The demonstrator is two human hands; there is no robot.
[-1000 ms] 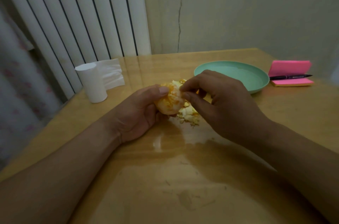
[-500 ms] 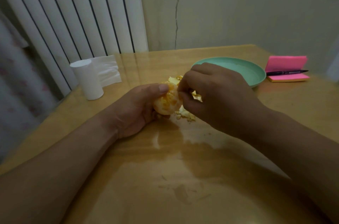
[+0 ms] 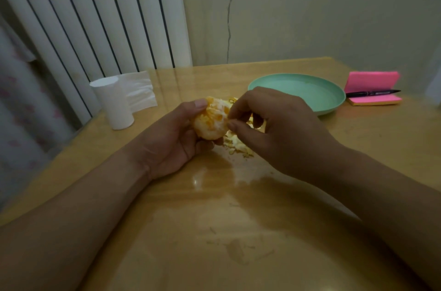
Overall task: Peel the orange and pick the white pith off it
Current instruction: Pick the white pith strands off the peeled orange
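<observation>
Orange, round and pith-mottled, sits gripped in left hand; right hand pinches its side.

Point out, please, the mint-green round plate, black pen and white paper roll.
mint-green round plate [image 3: 300, 91], head view, bare middle.
black pen [image 3: 373, 93], head view, barrel middle.
white paper roll [image 3: 114, 106], head view, side wall.
</observation>
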